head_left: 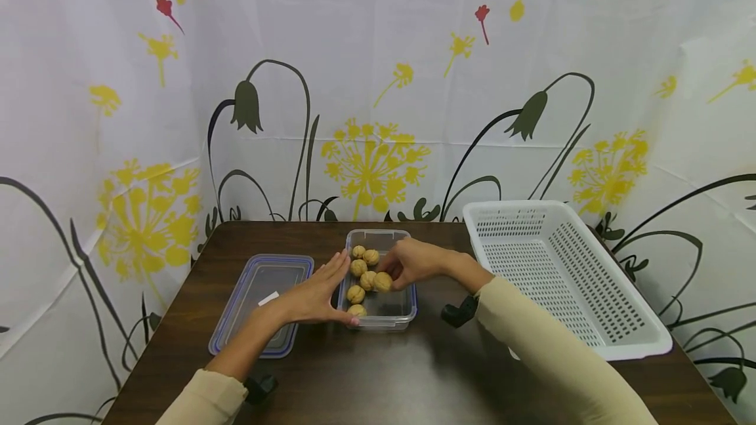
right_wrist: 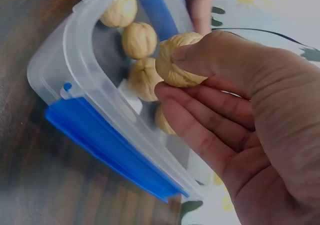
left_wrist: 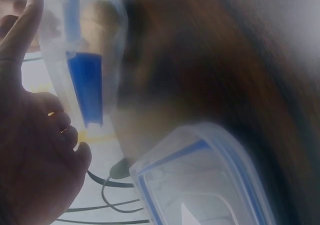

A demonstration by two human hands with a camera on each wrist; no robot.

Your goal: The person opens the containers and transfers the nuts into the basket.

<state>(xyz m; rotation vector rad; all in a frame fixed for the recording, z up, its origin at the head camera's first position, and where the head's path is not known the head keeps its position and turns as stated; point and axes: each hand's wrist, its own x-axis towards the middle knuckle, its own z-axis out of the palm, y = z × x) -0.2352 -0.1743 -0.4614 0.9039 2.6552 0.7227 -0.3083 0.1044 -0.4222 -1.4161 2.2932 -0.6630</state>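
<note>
A clear plastic container (head_left: 386, 321) with blue side clips stands mid-table, several walnuts (head_left: 356, 294) lying mostly along its left side. Over the container, my right hand (head_left: 418, 260) pinches one walnut (right_wrist: 176, 74) between thumb and fingertips. My left hand (head_left: 312, 295) lies along the container's left side, fingers extended towards the far end and thumb at the near left corner. In the left wrist view that hand (left_wrist: 37, 150) is beside the wall with the blue clip (left_wrist: 87, 87).
The container's blue-edged lid (head_left: 260, 281) lies on the dark wooden table (head_left: 378, 372), left of the container and partly under my left forearm. A large white perforated basket (head_left: 546, 274) stands on the right, behind my right sleeve. A floral curtain (head_left: 378, 84) hangs behind the table.
</note>
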